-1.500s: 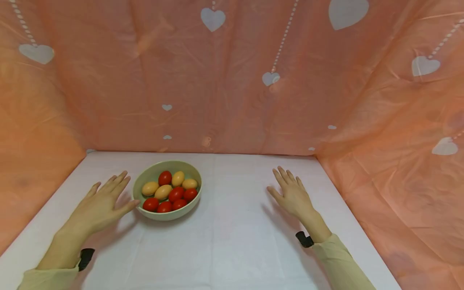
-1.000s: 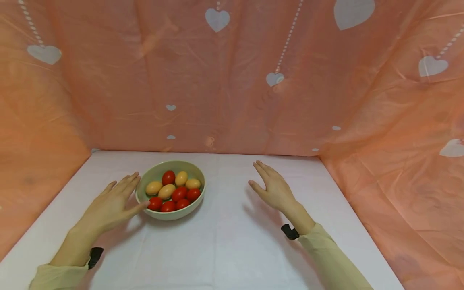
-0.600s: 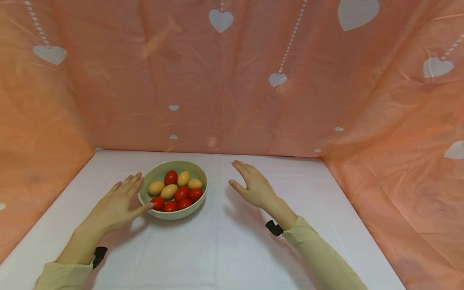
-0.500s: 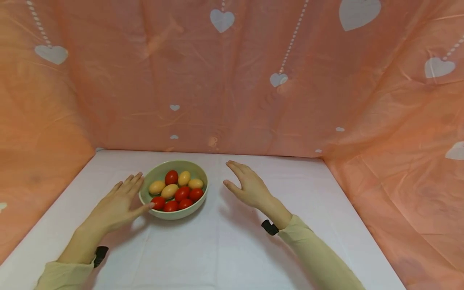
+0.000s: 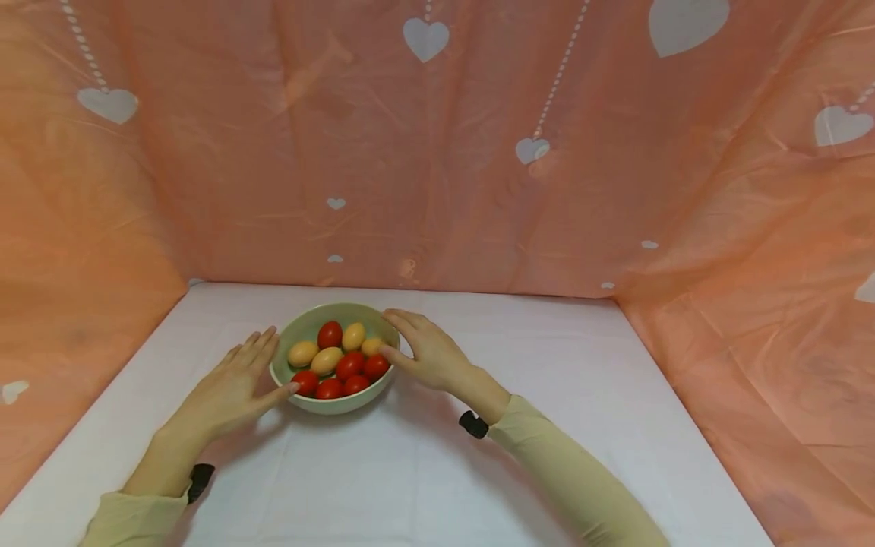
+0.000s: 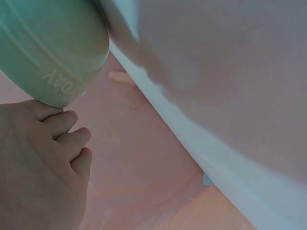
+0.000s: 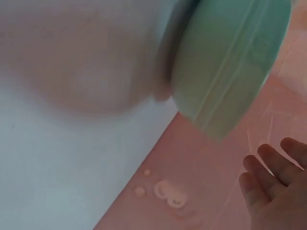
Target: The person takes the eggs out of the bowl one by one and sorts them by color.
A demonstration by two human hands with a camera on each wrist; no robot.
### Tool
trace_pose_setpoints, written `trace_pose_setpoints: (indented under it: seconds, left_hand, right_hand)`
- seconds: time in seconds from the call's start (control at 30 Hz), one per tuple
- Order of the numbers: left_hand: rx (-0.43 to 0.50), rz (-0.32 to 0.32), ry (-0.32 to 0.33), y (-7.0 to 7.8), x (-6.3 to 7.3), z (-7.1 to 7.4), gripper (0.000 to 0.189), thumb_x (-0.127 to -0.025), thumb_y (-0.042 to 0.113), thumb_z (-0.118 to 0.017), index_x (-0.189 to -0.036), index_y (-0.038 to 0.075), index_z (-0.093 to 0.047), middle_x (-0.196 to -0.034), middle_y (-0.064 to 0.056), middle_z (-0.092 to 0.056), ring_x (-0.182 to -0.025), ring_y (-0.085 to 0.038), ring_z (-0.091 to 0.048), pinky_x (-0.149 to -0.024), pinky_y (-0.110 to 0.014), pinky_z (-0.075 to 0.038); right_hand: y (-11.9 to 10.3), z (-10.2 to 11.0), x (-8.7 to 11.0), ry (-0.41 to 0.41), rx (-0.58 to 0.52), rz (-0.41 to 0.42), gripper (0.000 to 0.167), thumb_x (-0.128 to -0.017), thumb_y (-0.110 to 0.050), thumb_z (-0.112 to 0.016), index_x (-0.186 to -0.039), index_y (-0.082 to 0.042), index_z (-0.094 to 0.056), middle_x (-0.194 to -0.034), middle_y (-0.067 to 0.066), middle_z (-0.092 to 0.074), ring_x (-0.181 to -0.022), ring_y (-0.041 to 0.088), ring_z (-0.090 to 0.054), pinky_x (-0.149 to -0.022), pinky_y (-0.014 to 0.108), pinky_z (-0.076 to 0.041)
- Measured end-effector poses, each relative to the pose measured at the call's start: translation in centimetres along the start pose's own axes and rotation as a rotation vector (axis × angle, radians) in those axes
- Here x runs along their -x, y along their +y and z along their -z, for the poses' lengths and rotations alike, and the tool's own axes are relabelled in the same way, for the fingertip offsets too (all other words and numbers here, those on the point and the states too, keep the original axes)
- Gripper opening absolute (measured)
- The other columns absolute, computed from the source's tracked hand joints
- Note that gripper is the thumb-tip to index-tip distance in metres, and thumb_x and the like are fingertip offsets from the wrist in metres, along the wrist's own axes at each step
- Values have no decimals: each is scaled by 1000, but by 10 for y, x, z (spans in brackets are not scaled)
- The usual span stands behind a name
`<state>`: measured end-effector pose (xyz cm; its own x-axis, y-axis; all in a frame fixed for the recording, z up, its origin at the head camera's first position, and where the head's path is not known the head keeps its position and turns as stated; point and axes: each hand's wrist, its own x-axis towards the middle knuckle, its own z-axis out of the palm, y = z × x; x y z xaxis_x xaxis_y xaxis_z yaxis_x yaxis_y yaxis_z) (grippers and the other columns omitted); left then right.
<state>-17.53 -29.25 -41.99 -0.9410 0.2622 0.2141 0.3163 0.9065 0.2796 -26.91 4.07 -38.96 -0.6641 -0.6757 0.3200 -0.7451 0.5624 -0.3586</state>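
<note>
A pale green bowl (image 5: pixel 330 406) stands on the left part of the white table. Several smooth, oval red pieces (image 5: pixel 350 365) and yellow pieces (image 5: pixel 326 360), shaped like small tomatoes or eggs, lie in it. My left hand (image 5: pixel 225 393) is at the bowl's left side, fingers extended and thumb over the near left rim. In the left wrist view its fingertips appear against the outer wall of the bowl (image 6: pixel 53 52). Over the right rim reaches my right hand (image 5: pixel 434 357), thumb toward the inside. The right wrist view shows those fingers (image 7: pixel 271 175) loosely bent, apart from the bowl's wall.
The white cloth-covered table (image 5: pixel 424 486) extends in front of the bowl and to its right. Orange sheeting (image 5: pixel 478 228) with white hearts encloses the back and both sides. A black wrist strap piece (image 5: pixel 474 425) sits on the right wrist, another (image 5: pixel 201 482) on the left.
My right hand has swept left from the table's right part to the bowl's right rim. My left hand has come slightly closer to the bowl. The whole view has shifted a little.
</note>
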Motion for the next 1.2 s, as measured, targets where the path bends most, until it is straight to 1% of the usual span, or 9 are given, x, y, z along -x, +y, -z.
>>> trace_pose_setpoints:
  seconds: [0.1, 0.33, 0.47, 0.63, 0.77, 0.93, 1.03, 1.2]
  left_hand:
    - [10, 2, -5, 0, -1, -1, 98, -99, 58, -62, -160, -9, -26, -168, -28, -23, -154, -50, -21, -126, -61, -17]
    - [24, 6, -17, 0, -2, -2, 99, -99, 59, -61, -161, -9, -24, -168, -29, -22, -153, -50, -21, -124, -65, -20]
    - [22, 6, -21, 0, -2, -3, 99, -99, 59, -61, -161, -9, -24, -168, -28, -21, -153, -50, -22, -124, -64, -19]
    - [17, 10, -30, 0, -2, -3, 99, -99, 60, -61, -161, -9, -23, -168, -28, -21, -154, -50, -21, -124, -65, -19]
    - [18, 14, -30, 1, -2, -1, 99, -99, 59, -62, -161, -8, -24, -168, -28, -22, -154, -50, -21, -124, -64, -20]
    - [14, 12, -22, 3, -2, 0, 98, -98, 58, -63, -160, -9, -26, -167, -29, -24, -154, -49, -22, -124, -64, -21]
    - [12, 11, -11, 2, -1, -1, 98, -98, 57, -64, -159, -10, -27, -167, -29, -25, -153, -50, -23, -123, -64, -22]
    - [17, 23, -12, 4, 0, 0, 98, -98, 58, -63, -159, -10, -27, -167, -29, -23, -153, -50, -23, -123, -64, -21]
  right_hand:
    - [-4, -6, -7, -36, -29, -6, 62, -106, -42, -57, -156, -6, -46, -158, 11, -48, -147, 30, -43, -123, 45, -35]
    - [-12, -22, -22, -107, -89, -22, 60, -106, -41, -57, -156, -11, -46, -157, 8, -50, -146, 26, -45, -123, 42, -37]
    - [-14, -30, -30, -135, -97, -21, 59, -106, -41, -58, -156, -11, -47, -156, 8, -51, -147, 24, -45, -123, 40, -36]
    - [-20, -36, -40, -167, -97, 3, 58, -106, -37, -60, -155, -8, -49, -153, 10, -54, -144, 23, -49, -122, 37, -37]
    - [-25, -40, -49, -189, -66, 34, 57, -106, -36, -60, -154, -8, -50, -151, 10, -57, -142, 22, -52, -121, 34, -38]
    - [-32, -44, -60, -254, -6, 25, 55, -106, -39, -60, -153, -10, -52, -144, 10, -62, -135, 21, -57, -117, 32, -42]
    - [-35, -46, -67, -287, 15, 22, 49, -107, -38, -59, -148, -11, -58, -139, 8, -65, -131, 20, -59, -114, 29, -44]
    - [-36, -53, -77, -324, 41, 57, 41, -107, -35, -59, -140, -11, -65, -134, 6, -69, -126, 18, -62, -110, 23, -45]
